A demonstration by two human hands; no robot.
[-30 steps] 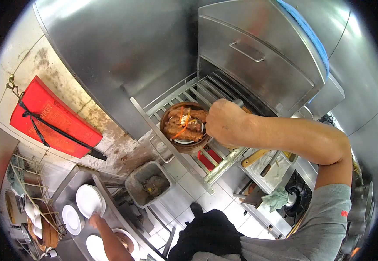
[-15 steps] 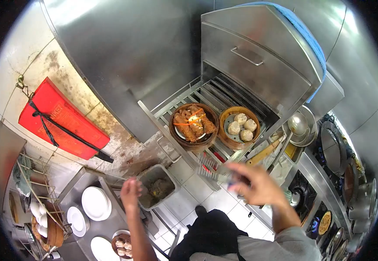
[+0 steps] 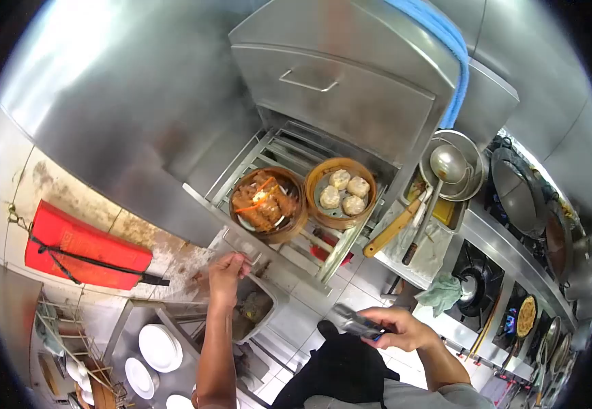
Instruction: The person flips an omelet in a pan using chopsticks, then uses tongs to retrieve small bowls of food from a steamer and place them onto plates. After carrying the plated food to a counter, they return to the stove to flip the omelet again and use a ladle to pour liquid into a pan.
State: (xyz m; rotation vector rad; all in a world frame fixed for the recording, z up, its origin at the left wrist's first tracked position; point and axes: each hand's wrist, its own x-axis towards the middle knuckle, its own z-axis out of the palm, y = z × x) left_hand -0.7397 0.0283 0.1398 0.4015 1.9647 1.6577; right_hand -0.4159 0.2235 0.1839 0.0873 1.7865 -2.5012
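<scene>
Right grip (image 3: 399, 328) clasps metal tongs (image 3: 352, 320) (left hand (image 3: 226, 270) touches rack (image 3: 255, 235)).

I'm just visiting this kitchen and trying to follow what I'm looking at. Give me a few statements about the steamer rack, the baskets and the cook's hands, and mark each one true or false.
1. Two bamboo baskets sit side by side on the pulled-out steamer rack. True.
2. The dumpling basket holds four pale dumplings. True.
3. The basket of brown pieces has a lid on it. False: it is open, and orange strips show on top.
4. The right hand is empty. False: it grips metal tongs.
5. The left hand reaches up to the front edge of the rack. True.
6. The ladle lies inside the dumpling basket. False: it rests in metal bowls beside the steamer.
</scene>
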